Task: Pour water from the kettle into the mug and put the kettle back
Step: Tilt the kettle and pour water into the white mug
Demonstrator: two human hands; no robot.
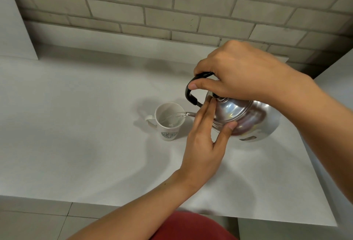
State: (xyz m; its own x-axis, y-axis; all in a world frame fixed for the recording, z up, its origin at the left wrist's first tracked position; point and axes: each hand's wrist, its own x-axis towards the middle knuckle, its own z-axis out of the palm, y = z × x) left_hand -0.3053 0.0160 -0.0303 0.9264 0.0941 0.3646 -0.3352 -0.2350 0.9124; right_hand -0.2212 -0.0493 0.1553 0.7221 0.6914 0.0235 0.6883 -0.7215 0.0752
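A shiny metal kettle point(248, 121) with a black handle point(191, 97) is tilted to the left above the white table point(76, 134). Its spout reaches over the rim of a white mug point(169, 123) with a dark round logo. A clear stream of water runs from the spout into the mug. My right hand point(238, 71) grips the black handle from above. My left hand point(206, 136) presses its flat fingers and thumb against the kettle's lid, holding it in place. The mug stands upright, its handle pointing left.
A grey brick wall point(172, 6) rises behind the table, with a low white ledge point(114, 39) at its foot. The table's front edge point(95, 201) runs across the bottom, above a tiled floor. A red garment point(191, 226) shows at the bottom.
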